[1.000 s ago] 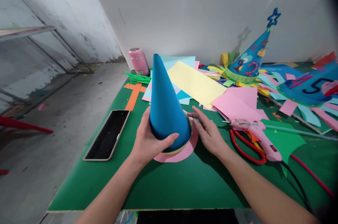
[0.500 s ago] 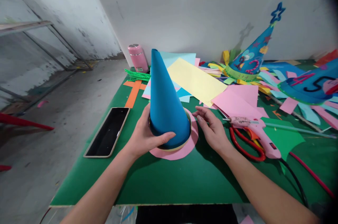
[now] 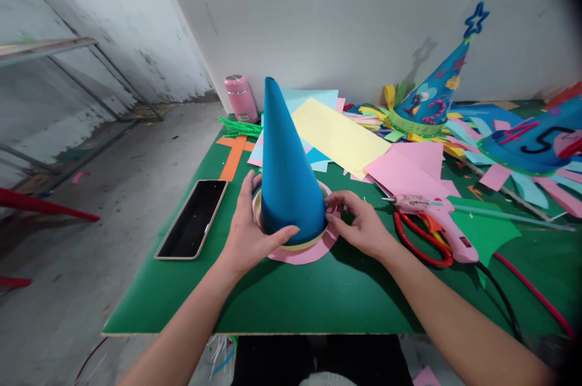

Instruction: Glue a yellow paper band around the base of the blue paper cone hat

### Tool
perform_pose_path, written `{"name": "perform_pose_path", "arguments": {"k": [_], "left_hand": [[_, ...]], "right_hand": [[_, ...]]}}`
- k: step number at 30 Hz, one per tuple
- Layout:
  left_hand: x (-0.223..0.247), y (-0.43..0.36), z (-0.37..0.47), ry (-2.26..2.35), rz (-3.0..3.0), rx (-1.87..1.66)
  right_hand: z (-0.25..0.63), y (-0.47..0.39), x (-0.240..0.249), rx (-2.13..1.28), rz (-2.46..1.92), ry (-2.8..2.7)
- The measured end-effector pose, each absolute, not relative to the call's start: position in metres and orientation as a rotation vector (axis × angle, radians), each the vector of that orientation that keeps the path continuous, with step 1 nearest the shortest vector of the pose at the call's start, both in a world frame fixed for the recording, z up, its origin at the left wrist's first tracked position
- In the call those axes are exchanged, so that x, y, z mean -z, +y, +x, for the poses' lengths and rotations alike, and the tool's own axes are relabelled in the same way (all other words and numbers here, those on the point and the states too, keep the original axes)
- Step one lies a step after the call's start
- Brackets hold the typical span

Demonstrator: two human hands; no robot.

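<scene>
A tall blue paper cone (image 3: 291, 174) stands nearly upright in front of me, inside a pale yellow paper band (image 3: 305, 245). Under both lies a round pink paper disc (image 3: 300, 256). My left hand (image 3: 257, 228) is wrapped around the cone's lower left side, its thumb pressed across the front near the base. At the lower right edge of the cone, my right hand (image 3: 352, 216) has thumb and forefinger pinched together. What lies between those fingertips is too small to make out.
A phone (image 3: 193, 219) lies at left, behind it orange paper strips (image 3: 234, 159) and a pink flask (image 3: 240, 98). On the right are red-handled scissors (image 3: 421, 246), a pink glue gun (image 3: 454, 231), paper sheets (image 3: 341, 137) and decorated party hats (image 3: 430, 95). The green table's front edge (image 3: 273, 333) is near me.
My right hand has moved left onto the cone's base and its fingers have closed in a pinch. My left hand still holds the cone. The view has shifted slightly.
</scene>
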State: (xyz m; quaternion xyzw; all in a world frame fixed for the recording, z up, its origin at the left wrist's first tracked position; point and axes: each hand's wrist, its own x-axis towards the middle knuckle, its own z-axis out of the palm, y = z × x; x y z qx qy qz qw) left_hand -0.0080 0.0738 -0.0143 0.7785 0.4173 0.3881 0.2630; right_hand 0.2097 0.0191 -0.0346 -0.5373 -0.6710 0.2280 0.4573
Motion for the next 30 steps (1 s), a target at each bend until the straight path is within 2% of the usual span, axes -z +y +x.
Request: {"name": "perform_pose_path", "arguments": {"k": [9, 22, 30], "left_hand": [[0.02, 0.045, -0.028, 1.366, 2.294, -1.232], [0.04, 0.03, -0.038, 1.269, 2.608, -0.864], [0.042, 0.038, -0.042, 1.368, 2.64, -0.731]], "right_hand": [[0.211, 0.018, 0.036, -0.589, -1.307, -1.686], [0.211, 0.018, 0.038, -0.583, -1.331, -1.675], [0.21, 0.017, 0.039, -0.574, -1.347, -1.669]]}}
